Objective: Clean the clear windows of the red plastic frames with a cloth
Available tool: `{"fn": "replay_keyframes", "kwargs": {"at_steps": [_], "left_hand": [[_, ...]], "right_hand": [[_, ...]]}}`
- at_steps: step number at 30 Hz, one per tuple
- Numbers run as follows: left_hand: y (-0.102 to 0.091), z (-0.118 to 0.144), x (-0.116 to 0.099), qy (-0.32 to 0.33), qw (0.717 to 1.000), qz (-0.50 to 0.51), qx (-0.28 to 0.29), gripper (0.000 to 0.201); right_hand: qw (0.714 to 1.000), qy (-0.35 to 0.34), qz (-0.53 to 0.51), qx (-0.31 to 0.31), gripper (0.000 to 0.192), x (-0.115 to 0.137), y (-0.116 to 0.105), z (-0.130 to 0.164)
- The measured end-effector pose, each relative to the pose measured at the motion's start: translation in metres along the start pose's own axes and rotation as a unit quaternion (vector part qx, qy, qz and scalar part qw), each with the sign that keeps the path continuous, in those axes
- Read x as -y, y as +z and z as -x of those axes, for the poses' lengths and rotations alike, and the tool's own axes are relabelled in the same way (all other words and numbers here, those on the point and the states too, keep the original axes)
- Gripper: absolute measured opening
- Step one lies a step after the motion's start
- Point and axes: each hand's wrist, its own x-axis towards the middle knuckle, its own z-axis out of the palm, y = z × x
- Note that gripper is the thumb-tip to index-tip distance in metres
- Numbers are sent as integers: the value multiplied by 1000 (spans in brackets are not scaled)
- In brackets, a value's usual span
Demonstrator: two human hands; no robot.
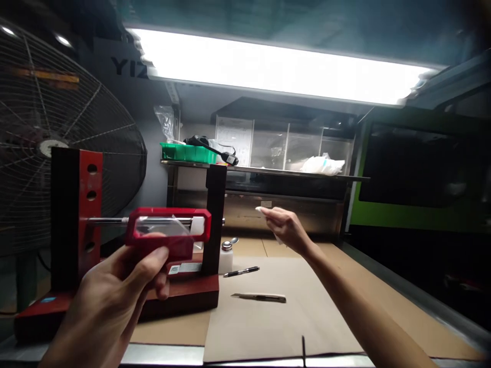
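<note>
My left hand (115, 286) grips a red frame-like part (169, 230) with a clear window in it, held up in front of a red and black stand (76, 214) with a metal rod. My right hand (286, 227) reaches forward over the bench and pinches a small white piece (263, 209), perhaps a wipe, between its fingertips. Both hands are well apart.
Brown cardboard (268, 317) covers the bench, with a black pen (241, 272), a utility knife (259, 297) and a small white dispenser bottle (226, 255) on it. A large fan (46, 143) stands left. A shelf behind carries a green tray (186, 152) and white bags (322, 164).
</note>
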Motion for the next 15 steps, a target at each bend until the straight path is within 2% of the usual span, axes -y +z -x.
{"fn": "replay_keyframes", "kwargs": {"at_steps": [2, 4, 6, 10, 15], "left_hand": [[29, 6, -28, 59, 998, 12, 30, 27], [55, 14, -51, 118, 991, 17, 58, 20], [77, 23, -68, 165, 984, 10, 73, 15], [111, 37, -91, 214, 972, 32, 96, 19], [142, 58, -125, 270, 951, 58, 139, 19]], "right_hand": [[988, -75, -26, -134, 35, 16, -46, 6], [955, -161, -26, -249, 37, 35, -89, 12], [922, -222, 3, -316, 44, 53, -125, 19], [890, -274, 90, -354, 55, 78, -180, 33], [861, -293, 158, -384, 50, 94, -232, 47]]}}
